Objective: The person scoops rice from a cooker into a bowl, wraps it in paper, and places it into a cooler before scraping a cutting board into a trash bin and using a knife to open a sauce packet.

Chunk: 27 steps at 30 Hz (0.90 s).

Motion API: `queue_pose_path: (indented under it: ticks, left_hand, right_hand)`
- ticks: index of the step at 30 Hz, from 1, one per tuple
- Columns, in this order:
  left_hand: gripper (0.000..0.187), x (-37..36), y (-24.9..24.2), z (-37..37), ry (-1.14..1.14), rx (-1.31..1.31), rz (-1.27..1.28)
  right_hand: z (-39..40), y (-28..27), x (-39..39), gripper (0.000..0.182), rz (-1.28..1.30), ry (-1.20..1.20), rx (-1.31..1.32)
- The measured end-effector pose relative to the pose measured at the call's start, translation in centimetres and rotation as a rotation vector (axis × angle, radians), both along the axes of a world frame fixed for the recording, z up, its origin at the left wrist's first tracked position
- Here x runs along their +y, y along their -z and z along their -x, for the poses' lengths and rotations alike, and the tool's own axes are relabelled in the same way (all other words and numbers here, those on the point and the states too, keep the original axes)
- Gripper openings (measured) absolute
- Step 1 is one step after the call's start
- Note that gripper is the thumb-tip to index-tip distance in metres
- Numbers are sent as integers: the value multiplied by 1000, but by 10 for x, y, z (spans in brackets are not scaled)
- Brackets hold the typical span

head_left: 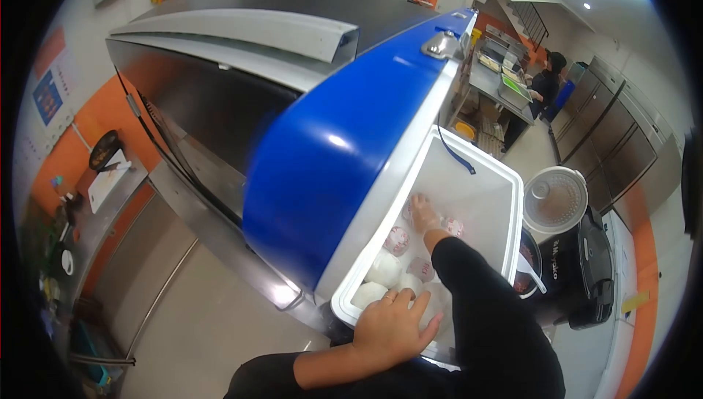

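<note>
Right hand (pixel 423 214) is deep in the white cooler box (pixel 504 172), fingers pointing down at the far end — can't tell how closed they are, or if they've got hold of anything. Red-printed round packets sit either side of it, one to the left and nearer the body (pixel 397 240), another just right (pixel 454 227). They look roundish, no clear long axis, and the right hand is nearer both. Left hand (pixel 392 328) is palm down at the near end, fingers loosely spread, nothing visibly gripped — plain white round bundles (pixel 384 270) lie just past its fingertips. Blue lid (pixel 344 128) stands open on the left.
</note>
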State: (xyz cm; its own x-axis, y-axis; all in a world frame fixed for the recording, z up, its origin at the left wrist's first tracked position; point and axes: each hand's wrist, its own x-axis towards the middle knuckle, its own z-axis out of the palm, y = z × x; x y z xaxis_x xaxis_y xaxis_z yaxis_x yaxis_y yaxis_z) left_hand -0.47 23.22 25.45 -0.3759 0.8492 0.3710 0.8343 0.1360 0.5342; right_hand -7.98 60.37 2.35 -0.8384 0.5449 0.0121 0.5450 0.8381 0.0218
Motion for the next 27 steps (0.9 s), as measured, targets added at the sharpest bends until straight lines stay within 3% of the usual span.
queue_pose_path:
  ticks: [5,7,9,13,15,16,17,20,23,24,25,26,27]
  left_hand:
    - [36,1,4,0,29,5,-4]
    - [37,2,4,-1,18,12,26]
    - [37,3,2,0,26,25,2]
    - [37,1,-1,0,29,9,86]
    - [38,0,-1,0,23,1,85]
    - [38,1,-3,-1,8,-9,79]
    - [36,1,-10,-2,-1,-36,144]
    - [32,3,-6,-3,-19,2,110]
    - [28,4,-10,-7,-48,10,131]
    - [28,4,-9,-9,-50,17,108]
    - [29,4,-7,-9,-54,40,99]
    - [31,4,-5,-9,-64,64,84]
    - [31,4,-4,-10,-31,49,95]
  right_hand:
    - [-18,0,-15,51,-250,-186,32]
    - [-27,-29,-31,53,64,-52,160]
    - [-21,12,-17,54,121,-23,225]
    - [-15,8,-19,53,263,30,320]
    - [-6,23,-4,51,-40,-110,262]
    - [4,-12,-4,53,123,-79,65]
    - [19,-45,1,53,140,-255,-291]
    - [43,-109,8,50,66,-472,-407]
    - [19,-210,-9,49,12,-533,-231]
    - [-18,-279,-34,53,101,-535,-145]
    - [-46,-308,-41,48,302,-581,85]
    - [-87,-329,-54,50,329,-618,353]
    - [-135,-369,-82,48,320,-626,430]
